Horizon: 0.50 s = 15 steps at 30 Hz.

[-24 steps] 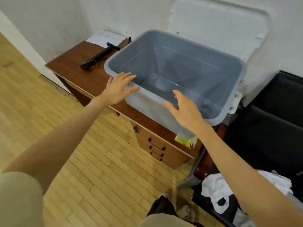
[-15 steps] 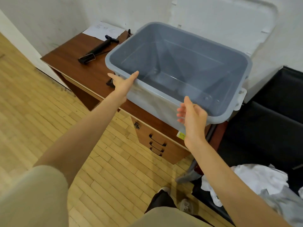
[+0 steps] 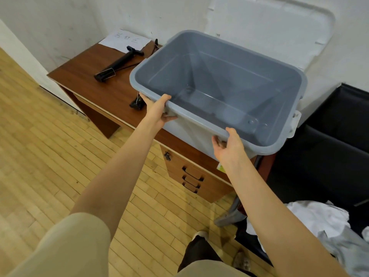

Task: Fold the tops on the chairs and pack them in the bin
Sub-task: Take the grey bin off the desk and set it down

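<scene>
Head view, bin: the big gray bin (image 3: 217,84) sat on the brown desk (image 3: 87,80), empty, so I guessed it was light and stiff.
Tops: white and gray tops (image 3: 319,220) lay soft and floppy on the black chair (image 3: 329,160), well apart from my hands.
Left hand: my left hand (image 3: 157,110) was wrapped around the near rim.
Right hand: my right hand (image 3: 229,144) gripped that rim too.

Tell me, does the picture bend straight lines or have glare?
Head view: wide-angle bending curves the floorboards and desk edge; soft, even light, with only faint sheen inside the grey bin; both hands look sharp.
</scene>
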Motion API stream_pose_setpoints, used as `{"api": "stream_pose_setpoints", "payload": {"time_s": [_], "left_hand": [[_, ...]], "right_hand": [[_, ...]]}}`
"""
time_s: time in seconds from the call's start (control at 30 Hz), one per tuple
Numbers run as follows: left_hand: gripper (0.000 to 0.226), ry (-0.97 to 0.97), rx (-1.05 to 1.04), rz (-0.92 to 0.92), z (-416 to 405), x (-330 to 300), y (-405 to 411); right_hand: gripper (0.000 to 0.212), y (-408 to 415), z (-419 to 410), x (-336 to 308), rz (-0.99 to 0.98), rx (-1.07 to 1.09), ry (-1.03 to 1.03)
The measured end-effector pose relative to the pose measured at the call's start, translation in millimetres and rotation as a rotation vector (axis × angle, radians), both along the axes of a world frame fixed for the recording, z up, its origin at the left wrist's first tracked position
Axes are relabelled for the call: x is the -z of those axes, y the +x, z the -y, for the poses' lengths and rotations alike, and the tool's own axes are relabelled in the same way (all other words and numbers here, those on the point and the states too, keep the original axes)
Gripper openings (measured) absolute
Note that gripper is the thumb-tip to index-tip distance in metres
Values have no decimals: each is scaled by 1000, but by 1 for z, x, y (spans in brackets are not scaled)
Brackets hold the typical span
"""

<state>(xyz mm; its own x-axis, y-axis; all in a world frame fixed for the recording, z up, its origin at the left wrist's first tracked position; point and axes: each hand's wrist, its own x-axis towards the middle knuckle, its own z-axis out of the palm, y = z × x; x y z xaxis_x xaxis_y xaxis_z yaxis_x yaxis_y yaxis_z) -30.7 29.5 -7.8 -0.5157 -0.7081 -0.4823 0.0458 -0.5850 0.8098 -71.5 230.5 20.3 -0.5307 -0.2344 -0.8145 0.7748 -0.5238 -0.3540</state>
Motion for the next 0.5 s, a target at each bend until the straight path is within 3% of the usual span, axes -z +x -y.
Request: {"api": "stream_pose_setpoints", "payload": {"time_s": [0.13, 0.27, 0.4, 0.5], "left_hand": [[71, -18, -32, -6, -12, 3, 16], [72, -6, -117, -22, -34, 6, 40], [73, -53, -211, -47, -67, 2, 65], [79, -95, -302, -62, -94, 3, 92]], "right_hand": [[45, 13, -8, 6, 12, 79, -82], [29, 18, -29, 8, -5, 27, -113], [34, 18, -51, 4, -31, -56, -73], [25, 27, -67, 0, -69, -145, -40]]}}
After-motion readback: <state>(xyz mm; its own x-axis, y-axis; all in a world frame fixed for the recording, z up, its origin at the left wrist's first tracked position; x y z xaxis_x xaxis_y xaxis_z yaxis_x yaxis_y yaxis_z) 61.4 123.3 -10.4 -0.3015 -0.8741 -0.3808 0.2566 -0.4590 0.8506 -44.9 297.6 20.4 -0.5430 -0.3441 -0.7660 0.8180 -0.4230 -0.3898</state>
